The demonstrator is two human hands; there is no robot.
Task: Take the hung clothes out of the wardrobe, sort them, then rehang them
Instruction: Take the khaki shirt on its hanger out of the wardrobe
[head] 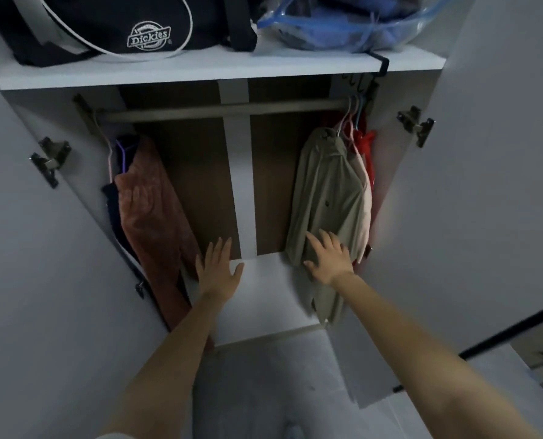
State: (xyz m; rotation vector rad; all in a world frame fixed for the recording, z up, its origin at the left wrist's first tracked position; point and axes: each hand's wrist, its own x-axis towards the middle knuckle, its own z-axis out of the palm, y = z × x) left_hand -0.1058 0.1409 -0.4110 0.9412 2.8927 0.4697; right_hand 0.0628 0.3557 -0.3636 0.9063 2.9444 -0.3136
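Clothes hang parted at both rail (219, 110) ends, middle bare. Right hand (328, 256), fingers spread wide, lies flat on the khaki shirt (330, 188); left hand (218, 264), fingers likewise wide and gripping nothing, sits just beside the rust garment (150, 198). Judged step: removal beginning (or rehanging finishing; undeterminable). Next: reach above the fingers, unhook a hanger.

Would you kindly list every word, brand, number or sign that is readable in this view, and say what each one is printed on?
"Dickies": white embroidered logo badge on the dark bag lying on the top shelf of the wardrobe.
The small ring of lettering around that badge is too small to read.
No other text shows: none on the clear plastic storage bag, the hanging clothes or the doors.
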